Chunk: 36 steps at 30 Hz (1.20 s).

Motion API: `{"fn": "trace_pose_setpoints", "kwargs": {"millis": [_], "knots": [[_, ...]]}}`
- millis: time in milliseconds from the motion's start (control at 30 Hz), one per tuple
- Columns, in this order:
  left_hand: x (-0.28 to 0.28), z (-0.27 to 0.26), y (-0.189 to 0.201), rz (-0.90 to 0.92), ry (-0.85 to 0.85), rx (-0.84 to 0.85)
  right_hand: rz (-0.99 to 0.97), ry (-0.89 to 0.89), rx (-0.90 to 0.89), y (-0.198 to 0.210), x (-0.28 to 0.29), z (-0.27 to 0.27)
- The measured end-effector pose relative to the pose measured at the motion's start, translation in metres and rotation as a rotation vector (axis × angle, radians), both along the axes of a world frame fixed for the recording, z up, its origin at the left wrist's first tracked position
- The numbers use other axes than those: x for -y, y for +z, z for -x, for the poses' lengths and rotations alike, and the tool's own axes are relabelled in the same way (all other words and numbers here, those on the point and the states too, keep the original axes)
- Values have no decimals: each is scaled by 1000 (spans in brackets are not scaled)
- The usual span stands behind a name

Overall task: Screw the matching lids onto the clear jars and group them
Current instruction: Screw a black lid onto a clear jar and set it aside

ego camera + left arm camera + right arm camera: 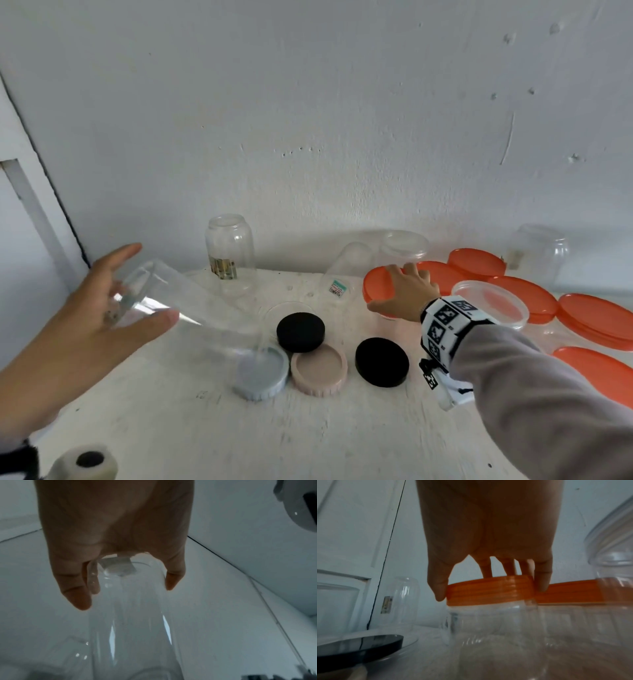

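My left hand (pixel 137 287) grips a clear jar (pixel 191 315) by its base and holds it tilted, mouth down over a blue lid (pixel 263 373). In the left wrist view, fingers (pixel 78 599) curl round the jar (pixel 133 622). My right hand (pixel 394 289) grips an orange lid (pixel 376 284). The right wrist view shows thumb and fingers (pixel 439 592) round the rim of that lid (pixel 479 592), which sits on a clear jar (pixel 496 622). A pink lid (pixel 319 370) and two black lids (pixel 300 331) (pixel 382 361) lie on the white table (pixel 239 428).
Upside-down clear jars (pixel 229 250) (pixel 349 270) (pixel 537 253) stand by the back wall. Several orange-lidded jars (pixel 596 318) crowd the right side, with a clear-lidded tub (pixel 493 303) beside my right wrist. A tape roll (pixel 87 460) sits at the front left edge.
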State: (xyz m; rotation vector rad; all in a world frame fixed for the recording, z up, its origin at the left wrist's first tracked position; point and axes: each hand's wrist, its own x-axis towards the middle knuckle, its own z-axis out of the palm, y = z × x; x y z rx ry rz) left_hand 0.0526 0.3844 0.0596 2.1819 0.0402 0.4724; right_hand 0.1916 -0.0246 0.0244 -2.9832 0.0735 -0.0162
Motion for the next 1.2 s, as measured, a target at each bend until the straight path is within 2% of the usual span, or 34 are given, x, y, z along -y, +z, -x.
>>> {"fn": "trace_pose_setpoints", "kwargs": {"millis": [100,167,267,333,367,500,600,700,767,867,967,1100,1200], "knots": [[14,2,2,227,-107,-47,73,-8,-84,5,-3,2],[27,-1,0,354,-159,-79,132,56,-17,10,-9,11],[46,-5,-3,550,-179,-145,165,362,159,7,-25,32],[53,-6,-6,627,-199,-202,179,572,82,-3,-35,45],[56,-5,-8,636,-211,-229,217,611,-12,-10,-37,50],[67,-7,-20,573,-251,-329,369,486,-400,-24,-34,53],[80,-6,-25,638,-269,-458,420,476,-487,-25,-30,52],[95,-5,-29,746,-305,-588,429,470,-493,-23,-27,58],[105,-5,-30,863,-324,-664,354,449,-473,-19,-23,66],[116,-9,-33,939,-393,-760,18,369,-424,0,-11,80],[130,-11,-39,861,-497,-787,-348,303,-298,26,4,93],[154,-16,-43,783,-548,-690,-757,164,-178,61,23,105],[174,-16,-43,637,-709,-681,-870,118,-148,81,32,111]]}}
